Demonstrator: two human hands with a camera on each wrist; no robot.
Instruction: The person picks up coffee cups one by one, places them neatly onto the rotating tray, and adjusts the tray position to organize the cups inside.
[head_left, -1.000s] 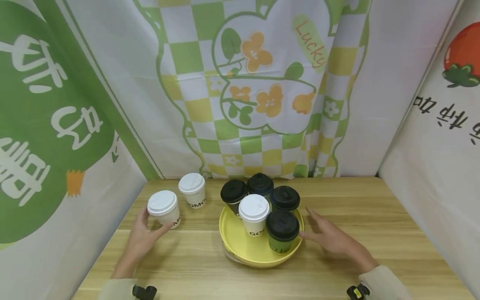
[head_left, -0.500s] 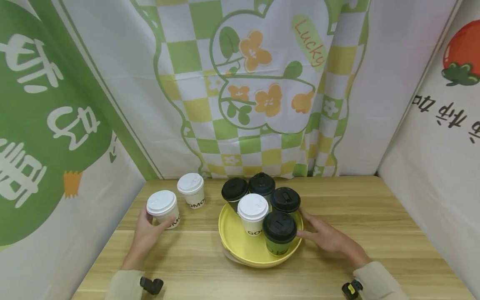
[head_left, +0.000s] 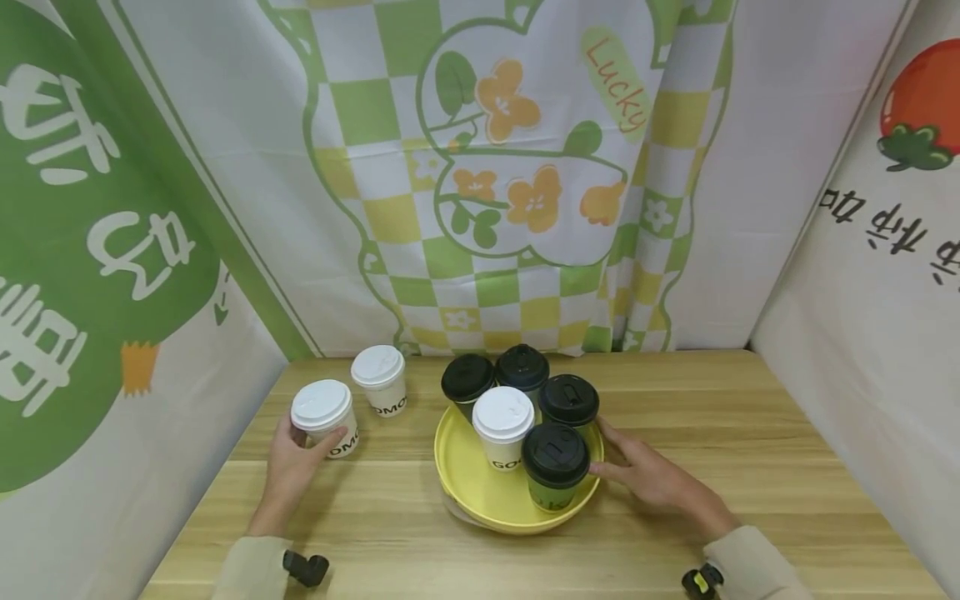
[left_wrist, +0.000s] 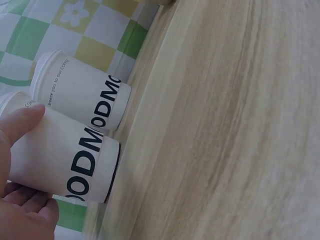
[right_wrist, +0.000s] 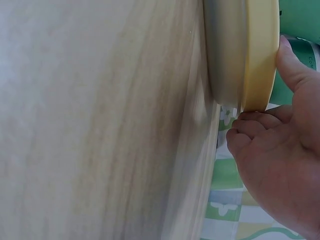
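Wooden table [head_left: 750, 433], printed backdrop curtains [head_left: 525, 167]

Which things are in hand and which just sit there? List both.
In hand:
left hand holds a white cup
right hand grips the yellow tray

Just sitting:
second white cup
five lidded cups on the tray, e.g. green cup
wooden table

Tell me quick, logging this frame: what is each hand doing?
Left hand: grips the white-lidded cup on the table.
Right hand: pinches the yellow tray's rim, thumb on top, fingers under.
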